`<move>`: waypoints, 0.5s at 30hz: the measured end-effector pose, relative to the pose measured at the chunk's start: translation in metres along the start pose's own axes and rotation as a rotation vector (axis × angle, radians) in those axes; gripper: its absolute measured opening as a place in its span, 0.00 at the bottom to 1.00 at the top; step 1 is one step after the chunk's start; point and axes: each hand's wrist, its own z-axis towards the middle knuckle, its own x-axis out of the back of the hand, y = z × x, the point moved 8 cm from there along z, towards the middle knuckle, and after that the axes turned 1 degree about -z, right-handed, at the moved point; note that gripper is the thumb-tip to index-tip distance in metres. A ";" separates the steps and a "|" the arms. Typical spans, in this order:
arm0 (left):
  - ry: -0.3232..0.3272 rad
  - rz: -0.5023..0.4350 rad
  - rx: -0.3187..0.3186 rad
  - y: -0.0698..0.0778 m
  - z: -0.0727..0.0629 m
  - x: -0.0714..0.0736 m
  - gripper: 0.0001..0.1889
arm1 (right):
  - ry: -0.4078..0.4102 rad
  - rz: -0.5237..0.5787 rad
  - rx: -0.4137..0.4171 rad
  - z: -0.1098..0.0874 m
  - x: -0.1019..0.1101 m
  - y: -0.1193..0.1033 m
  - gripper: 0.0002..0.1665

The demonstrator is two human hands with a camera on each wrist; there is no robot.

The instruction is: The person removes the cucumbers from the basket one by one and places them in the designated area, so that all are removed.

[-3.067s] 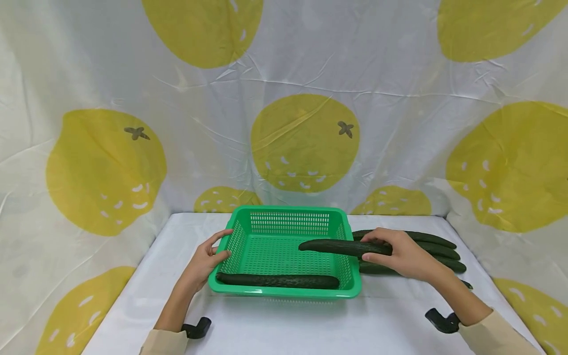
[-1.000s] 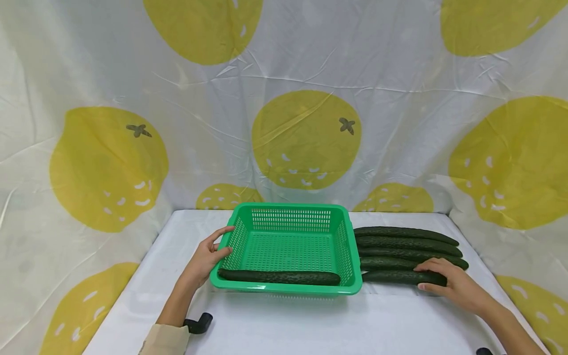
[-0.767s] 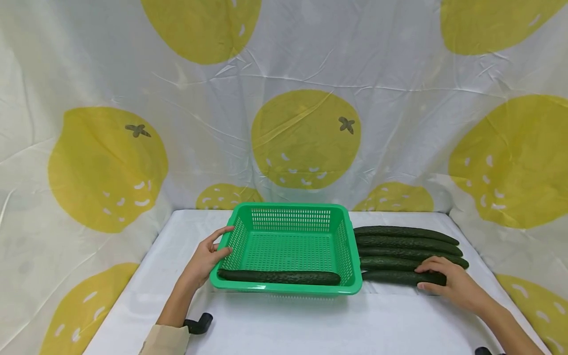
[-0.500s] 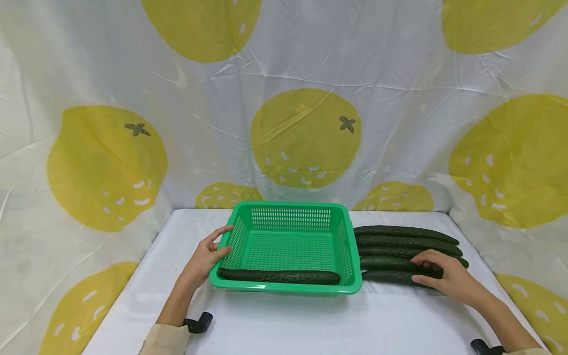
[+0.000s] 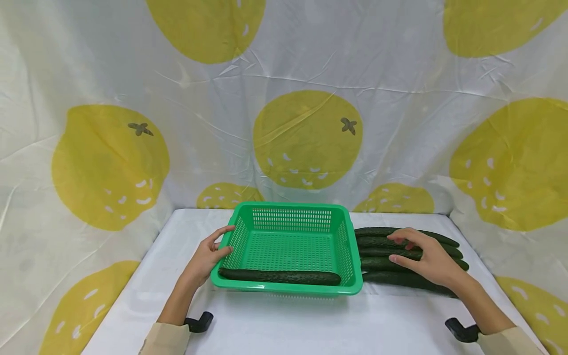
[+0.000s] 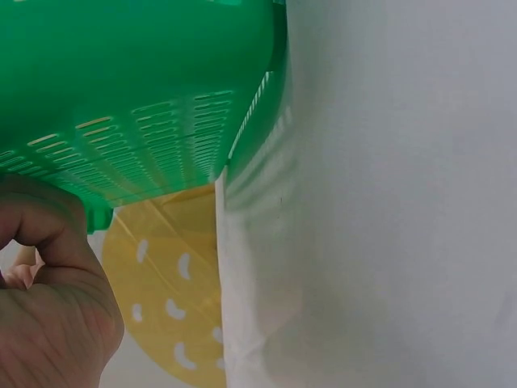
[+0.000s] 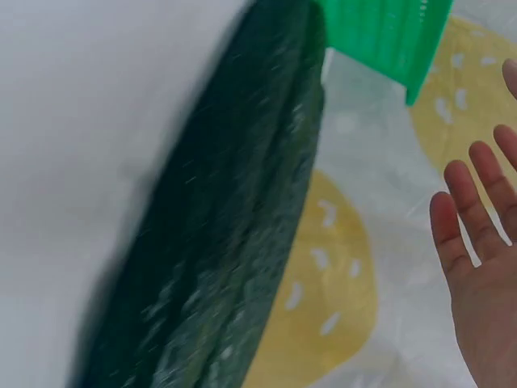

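Note:
On the white table stands a green plastic basket (image 5: pixel 288 291) with slotted walls. My left hand (image 5: pixel 206 257) grips its left rim, thumb and index finger over the edge; in the left wrist view the curled hand (image 6: pixel 56 283) is beside the basket's wall (image 6: pixel 161 65). One dark green cucumber (image 5: pixel 279 277) lies inside along the near wall. Right of the basket, several more cucumbers (image 5: pixel 377 264) lie side by side in a row. Over that row hovers my right hand (image 5: pixel 428 256), thumb and fingers apart, holding nothing. The right wrist view shows its spread fingers (image 7: pixel 468 198) off the cucumbers (image 7: pixel 218 226).
A white cloth (image 5: pixel 310 320) covers the table. Pale curtains printed with large yellow lemons (image 5: pixel 306 140) close off the back and both sides. Black wrist devices (image 5: pixel 461 330) sit on both forearms.
My right hand held a cucumber over the basket, then set it at the front of the row. It has since let go, lifted and moved up and left. My left hand stays.

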 end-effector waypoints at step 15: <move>-0.018 -0.032 -0.010 0.002 -0.001 -0.002 0.33 | -0.095 0.171 0.125 0.049 -0.036 -0.071 0.26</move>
